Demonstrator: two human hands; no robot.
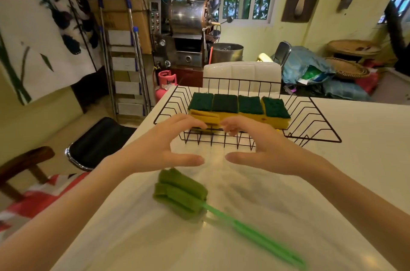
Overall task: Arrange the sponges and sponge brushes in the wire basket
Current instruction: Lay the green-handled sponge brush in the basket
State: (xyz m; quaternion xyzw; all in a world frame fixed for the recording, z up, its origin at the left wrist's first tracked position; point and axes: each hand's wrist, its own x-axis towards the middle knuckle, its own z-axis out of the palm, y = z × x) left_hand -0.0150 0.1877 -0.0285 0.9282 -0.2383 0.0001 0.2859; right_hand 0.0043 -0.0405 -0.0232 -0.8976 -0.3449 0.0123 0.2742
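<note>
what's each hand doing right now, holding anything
Left hand: open, holding nothing, fingertips at the sponges in the wire basket.
Right hand: open, empty too.

hands [155, 148]: bare | forearms: bare, no sleeves | jewellery: none

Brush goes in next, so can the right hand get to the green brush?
Probably yes: the right hand is empty, and the brush lies on open table just below it, nothing between them.
</note>
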